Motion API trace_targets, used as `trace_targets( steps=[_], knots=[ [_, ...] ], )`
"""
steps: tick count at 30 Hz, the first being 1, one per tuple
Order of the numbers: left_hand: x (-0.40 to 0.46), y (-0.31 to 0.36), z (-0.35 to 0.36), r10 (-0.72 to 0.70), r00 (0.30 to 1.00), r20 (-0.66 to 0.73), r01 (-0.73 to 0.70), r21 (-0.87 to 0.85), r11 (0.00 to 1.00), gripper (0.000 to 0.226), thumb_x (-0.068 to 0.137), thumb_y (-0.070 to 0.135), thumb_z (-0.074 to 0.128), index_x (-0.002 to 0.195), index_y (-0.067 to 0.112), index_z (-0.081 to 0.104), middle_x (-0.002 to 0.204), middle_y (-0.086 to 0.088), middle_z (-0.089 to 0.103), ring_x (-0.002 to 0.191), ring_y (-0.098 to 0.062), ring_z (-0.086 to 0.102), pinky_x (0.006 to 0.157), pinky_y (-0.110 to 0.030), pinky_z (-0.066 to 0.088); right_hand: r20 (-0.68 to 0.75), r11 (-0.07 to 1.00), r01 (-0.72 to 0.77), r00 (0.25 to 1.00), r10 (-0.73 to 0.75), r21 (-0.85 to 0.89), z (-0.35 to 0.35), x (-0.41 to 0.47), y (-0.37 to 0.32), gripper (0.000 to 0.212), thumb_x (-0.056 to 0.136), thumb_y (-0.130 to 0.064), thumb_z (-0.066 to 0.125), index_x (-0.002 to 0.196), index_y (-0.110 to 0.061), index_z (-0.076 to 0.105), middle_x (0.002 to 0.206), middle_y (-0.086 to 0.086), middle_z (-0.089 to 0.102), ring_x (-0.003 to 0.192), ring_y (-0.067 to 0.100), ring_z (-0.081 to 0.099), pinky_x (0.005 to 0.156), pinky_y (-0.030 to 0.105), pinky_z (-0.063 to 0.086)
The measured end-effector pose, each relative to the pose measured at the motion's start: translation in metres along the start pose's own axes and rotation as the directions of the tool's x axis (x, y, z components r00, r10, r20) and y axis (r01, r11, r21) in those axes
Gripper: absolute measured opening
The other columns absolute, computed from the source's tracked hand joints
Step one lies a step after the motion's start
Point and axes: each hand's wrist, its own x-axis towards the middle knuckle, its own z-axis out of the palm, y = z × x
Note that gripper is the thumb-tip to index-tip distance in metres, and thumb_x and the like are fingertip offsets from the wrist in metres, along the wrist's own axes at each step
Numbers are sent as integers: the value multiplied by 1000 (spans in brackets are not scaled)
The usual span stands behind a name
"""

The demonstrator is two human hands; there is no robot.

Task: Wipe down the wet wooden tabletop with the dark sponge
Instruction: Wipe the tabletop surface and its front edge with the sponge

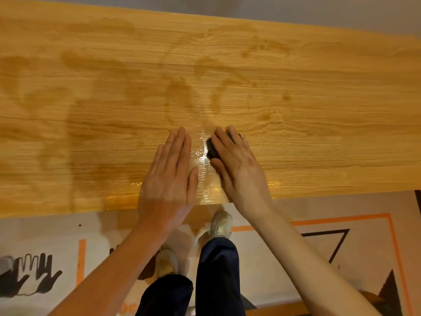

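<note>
dark sponge: pressed flat on the wet wooden tabletop near the 6 o'clock edge, under the right hand, fingers curled over it for downward pressure. left hand, at its 9 o'clock, lies flat and spread, likely bracing.

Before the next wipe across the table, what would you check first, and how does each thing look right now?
1. Sponge under the right hand: ok, fingers lie on it.
2. Sponge flat on the tabletop: ok.
3. Left hand clear of the sponge: ok, flat beside it, apart.
4. Water left to wipe: not ok, a glossy wet patch shows between the hands.
5. Grip firmness on the sponge: cannot tell.
</note>
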Motion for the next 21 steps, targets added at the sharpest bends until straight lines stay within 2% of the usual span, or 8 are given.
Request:
trace_targets(
  steps=[2,4,7,10,13,17,19,21],
  knots=[
    [-3,0,0,18,999,-36,-18,-3,1000,55,108,28,30,155,0,29,165,-14,24,154,-26,21,126,-42,19,-29,1000,-15,999,14,-19,-22,-16,36,42,100,-19,49,140,-9,46,151,3,39,146,19,23,121,42,21],
    [-1,1,-1,-6,1000,1,6,-3,1000,56,107,28,29,157,2,26,166,-12,21,155,-25,19,127,-41,16,-75,993,-121,990,121,-3,-45,-28,69,42,99,-19,48,140,-8,46,150,3,39,147,18,22,119,48,24],
    [4,1,-4,-42,998,53,40,25,999,58,105,29,28,157,3,25,167,-10,20,155,-24,17,127,-37,13,-142,973,-225,963,231,58,-57,-27,84,40,102,-19,45,140,-8,47,150,2,41,147,16,21,119,48,23],
    [4,0,-3,-39,998,41,39,-1,999,58,104,26,33,156,1,28,166,-10,22,155,-24,19,127,-39,17,-122,986,-166,978,167,13,-35,-6,53,39,102,-20,41,139,-11,48,149,1,42,147,16,19,122,41,15],
    [5,-1,-2,-48,998,35,49,-6,999,59,102,25,34,155,1,29,166,-11,23,155,-24,19,127,-40,17,-9,997,8,1000,-8,-75,-5,28,14,39,99,-23,43,136,-14,52,148,2,45,145,22,26,122,38,15],
    [5,-3,1,-33,997,66,28,71,997,60,100,23,32,156,0,26,166,-14,21,156,-24,16,127,-40,14,81,973,216,971,-223,83,-17,38,30,38,93,-12,61,132,-9,57,144,6,50,142,26,33,119,44,24],
    [4,-5,2,-33,997,64,27,85,996,60,102,25,28,157,1,25,167,-12,19,156,-22,14,128,-38,11,17,967,156,987,-163,199,-42,19,73,36,93,-8,62,128,-7,60,141,6,52,142,26,34,120,43,23],
    [3,-4,4,-45,997,56,39,93,995,59,103,27,26,157,2,24,167,-11,19,156,-22,14,128,-37,10,-46,975,28,999,-18,222,-70,-1,115,37,93,-7,62,130,-7,58,143,5,49,144,22,31,121,42,20]
  ],
)
